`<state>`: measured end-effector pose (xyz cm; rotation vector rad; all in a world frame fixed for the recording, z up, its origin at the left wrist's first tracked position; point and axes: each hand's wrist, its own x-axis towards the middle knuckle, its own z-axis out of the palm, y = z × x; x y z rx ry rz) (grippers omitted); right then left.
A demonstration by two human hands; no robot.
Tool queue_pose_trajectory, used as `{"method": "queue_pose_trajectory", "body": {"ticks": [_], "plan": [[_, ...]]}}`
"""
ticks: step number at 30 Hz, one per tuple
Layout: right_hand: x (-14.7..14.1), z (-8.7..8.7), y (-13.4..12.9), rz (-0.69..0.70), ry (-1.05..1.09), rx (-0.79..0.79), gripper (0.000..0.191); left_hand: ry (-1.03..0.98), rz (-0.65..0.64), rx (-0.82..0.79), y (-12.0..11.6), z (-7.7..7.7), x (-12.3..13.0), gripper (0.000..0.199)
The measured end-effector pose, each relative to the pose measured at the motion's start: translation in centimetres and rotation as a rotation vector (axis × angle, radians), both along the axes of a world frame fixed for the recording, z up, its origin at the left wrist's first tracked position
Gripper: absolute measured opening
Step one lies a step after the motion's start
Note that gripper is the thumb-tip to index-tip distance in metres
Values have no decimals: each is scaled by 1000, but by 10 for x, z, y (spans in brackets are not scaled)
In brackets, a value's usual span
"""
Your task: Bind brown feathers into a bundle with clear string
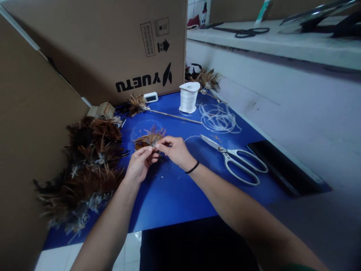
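Over the middle of the blue table, my left hand (143, 161) pinches the base of a small bunch of brown feathers (149, 138). My right hand (174, 149), with a black band at the wrist, is closed at the same base from the right side. The feather tips fan out away from me. What lies between the fingertips is partly hidden. A thin clear strand (192, 137) runs out to the right of my right hand, close to the tips of the large scissors (235, 158). A loose coil of clear strand (220, 118) rests behind the scissors.
Brown feather bunches (96, 165) are heaped at left. Farther back are a feather-topped stick (175, 117), a white spool (188, 98) and a small white device (150, 97). A cardboard box (93, 49) walls the back; a dark flat object (282, 165) lies at right, below a ledge (270, 43).
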<state>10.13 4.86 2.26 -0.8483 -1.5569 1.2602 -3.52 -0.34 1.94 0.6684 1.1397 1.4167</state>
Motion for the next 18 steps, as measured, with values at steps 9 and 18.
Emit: {"method": "queue_pose_trajectory", "body": {"ticks": [9, 18], "plan": [[-5, 7, -5, -53, 192, -310, 16, 314, 170, 202, -1, -6, 6, 23], [-12, -1, -9, -167, 132, -165, 14, 380, 192, 237, -2, -8, 10, 20]]}}
